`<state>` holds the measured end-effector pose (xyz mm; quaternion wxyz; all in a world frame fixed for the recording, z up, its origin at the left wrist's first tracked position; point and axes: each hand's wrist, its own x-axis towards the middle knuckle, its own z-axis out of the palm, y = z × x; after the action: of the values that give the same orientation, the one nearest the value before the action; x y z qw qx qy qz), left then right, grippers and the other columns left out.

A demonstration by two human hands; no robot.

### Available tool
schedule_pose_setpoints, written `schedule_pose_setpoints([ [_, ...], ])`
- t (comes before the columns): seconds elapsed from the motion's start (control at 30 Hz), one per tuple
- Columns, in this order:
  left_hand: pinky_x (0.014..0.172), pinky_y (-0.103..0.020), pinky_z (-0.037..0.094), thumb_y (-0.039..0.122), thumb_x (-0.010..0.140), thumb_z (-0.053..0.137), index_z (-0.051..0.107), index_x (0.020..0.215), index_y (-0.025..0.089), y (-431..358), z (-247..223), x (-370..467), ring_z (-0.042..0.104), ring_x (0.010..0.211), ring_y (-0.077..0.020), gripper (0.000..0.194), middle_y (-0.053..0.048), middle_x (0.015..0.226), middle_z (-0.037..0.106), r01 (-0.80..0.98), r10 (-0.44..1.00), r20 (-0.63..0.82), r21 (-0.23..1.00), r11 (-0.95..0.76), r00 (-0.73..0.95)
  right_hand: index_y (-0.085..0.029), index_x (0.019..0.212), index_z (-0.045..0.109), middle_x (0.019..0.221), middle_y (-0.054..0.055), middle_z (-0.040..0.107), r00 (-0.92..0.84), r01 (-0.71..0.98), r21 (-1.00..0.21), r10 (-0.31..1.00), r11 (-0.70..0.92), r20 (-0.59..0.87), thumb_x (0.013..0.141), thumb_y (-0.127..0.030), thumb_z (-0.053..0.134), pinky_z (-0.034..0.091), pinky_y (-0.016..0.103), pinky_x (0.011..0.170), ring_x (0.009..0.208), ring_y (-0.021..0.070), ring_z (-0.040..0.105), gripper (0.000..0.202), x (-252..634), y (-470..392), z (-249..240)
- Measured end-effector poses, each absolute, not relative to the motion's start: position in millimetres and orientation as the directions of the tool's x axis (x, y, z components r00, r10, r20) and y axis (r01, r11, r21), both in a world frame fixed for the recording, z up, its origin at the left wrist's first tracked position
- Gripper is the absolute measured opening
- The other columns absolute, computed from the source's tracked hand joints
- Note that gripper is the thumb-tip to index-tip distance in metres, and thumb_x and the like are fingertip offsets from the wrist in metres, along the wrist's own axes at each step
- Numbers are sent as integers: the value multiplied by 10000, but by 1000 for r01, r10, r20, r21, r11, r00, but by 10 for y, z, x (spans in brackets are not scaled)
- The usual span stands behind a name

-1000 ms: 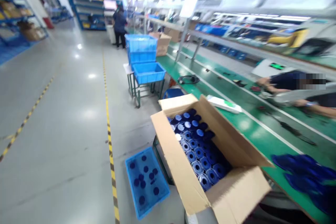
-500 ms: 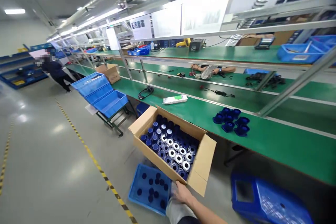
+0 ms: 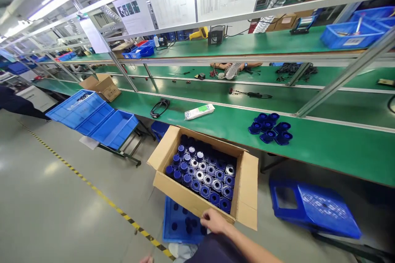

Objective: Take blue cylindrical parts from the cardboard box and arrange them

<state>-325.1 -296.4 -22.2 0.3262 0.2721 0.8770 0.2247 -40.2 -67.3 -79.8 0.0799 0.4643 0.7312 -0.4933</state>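
Right hand [image 3: 213, 220] rested on the near lower edge of the cardboard box [image 3: 185, 197], fingers curled loosely against the wall — grasp uncertain, could not tell. Left hand [image 3: 145, 259] barely showed at the bottom edge; state unclear. Box stood open beside the green table [image 3: 324, 150], packed with upright blue spools [image 3: 205, 172]. Blue crate [image 3: 179, 226] with a few spools lay on the floor just beneath the box. More blue parts [image 3: 270, 128] sat clustered on the table.

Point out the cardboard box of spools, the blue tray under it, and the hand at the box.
cardboard box [image 3: 185, 195], head view, near wall.
blue tray [image 3: 179, 228], head view, floor.
right hand [image 3: 214, 221], head view, back.
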Motion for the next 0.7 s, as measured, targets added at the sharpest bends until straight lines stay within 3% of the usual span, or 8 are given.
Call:
schedule_pose_setpoints([
  [0.1,827,-476,679,758,839,565,708,1033,184,-2635,-310,-3792,800,966,-315,623,-163,1048,809,282,657,-507,629,724,-558,-215,1015,746,1071,58,807,-481,763,-638,750,103,-454,1010,-253,427,516,286,910,1024,214,744,322,-802,-361,-677],
  [0.2,948,-459,655,808,719,526,717,1056,174,-2052,-439,-4099,783,1095,-355,742,-203,1123,815,321,751,-498,693,645,-433,-197,1150,713,1187,117,777,-389,828,-551,812,101,-435,1029,-239,447,503,341,974,1124,258,719,296,-1204,-13,-723],
  [0.27,1017,-432,625,747,699,581,726,1100,161,-1613,-511,-4090,766,1147,-345,724,-210,1208,799,373,806,-480,718,587,-346,-155,1250,684,1247,172,746,-348,878,-467,810,104,-472,1004,-224,547,522,393,986,1158,299,710,290,-1475,194,-809],
  [0.33,1060,-450,599,655,704,632,729,1164,131,-1225,-564,-3949,758,1159,-354,703,-232,1276,771,435,834,-467,712,551,-292,-131,1384,617,1309,193,710,-339,910,-392,785,133,-519,971,-247,674,548,449,997,1160,315,707,433,-1740,369,-913],
  [0.43,1249,-490,432,524,711,707,700,1282,105,-827,-621,-3646,598,1412,-388,708,-255,1464,659,541,857,-424,666,513,-292,-156,1481,552,1351,158,687,-380,919,-329,720,219,-581,929,-334,801,567,511,1029,1173,307,698,631,-2068,574,-1075],
  [0.57,1355,-488,219,387,732,740,684,1334,154,-615,-663,-3350,265,1636,-373,648,-197,1651,487,657,882,-381,595,464,-278,-144,1364,640,1297,123,710,-456,890,-325,633,320,-626,986,-320,755,566,520,1067,1188,282,692,433,-2276,748,-1259],
  [0.63,1359,-556,159,305,747,723,692,1332,181,-576,-674,-3304,233,1644,-387,599,-179,1654,486,780,901,-395,502,374,-178,-142,1318,663,1279,113,717,-495,869,-353,589,348,-639,1002,-305,734,570,513,1063,1173,271,698,363,-2294,785,-1323],
  [0.7,1347,-624,126,218,786,664,704,1314,208,-534,-692,-3317,332,1601,-389,530,-166,1586,562,882,904,-421,396,256,-73,-143,1309,667,1271,109,724,-532,847,-391,547,360,-646,987,-304,754,567,513,1067,1168,269,701,370,-2280,796,-1357],
])
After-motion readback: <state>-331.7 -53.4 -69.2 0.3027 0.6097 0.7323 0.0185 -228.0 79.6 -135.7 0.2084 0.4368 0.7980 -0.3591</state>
